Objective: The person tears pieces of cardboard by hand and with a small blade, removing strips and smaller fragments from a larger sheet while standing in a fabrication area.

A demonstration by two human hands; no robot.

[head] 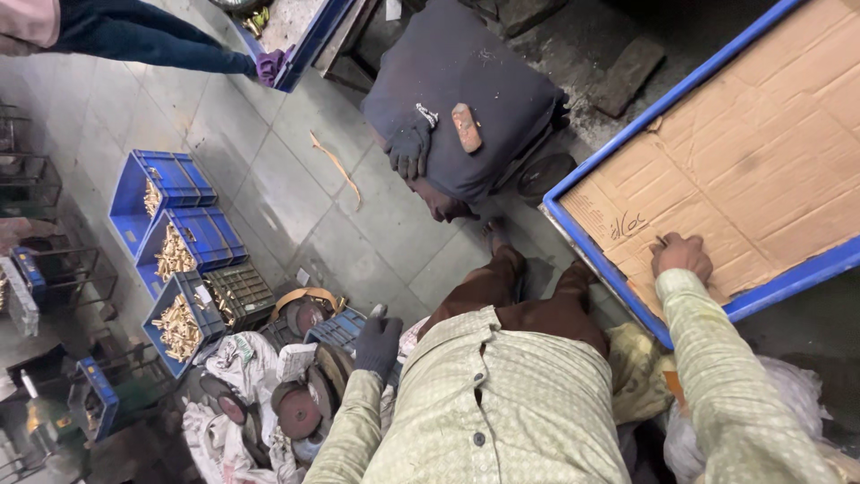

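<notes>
Head view, from left to right. Far at the left stand blue plastic crates filled with small brass-coloured metal pieces (177,324). Next to them round rust-brown grinding discs (298,410) lie among white cloth sacks (240,360).

My left hand (377,344), in a dark knitted glove, hangs just above these discs. The fingers are bent downward, and a small pale thing shows at the top of the glove. I cannot tell if I grip it or if it only lies behind the hand.

Further up in the middle is a dark padded seat (466,81), with a loose dark glove (410,148) and a small orange-brown block (466,126) lying on it.

At the right, my right hand (682,257) is bare and clenched to a fist. It rests on the brown corrugated cardboard sheet (761,152), near its lower corner. The sheet lies inside a blue-framed tray (788,280). A thin dark tip shows at the knuckles, maybe a pen, but it is too small to be sure.

I think the risk is in my posture. I lean on the cardboard, and it can slide in the tray if I press sideways. Then my weight goes to the left, where the discs and sacks make a loose, uneven ground. The bare fist can also scrape on the tray edge.
</notes>
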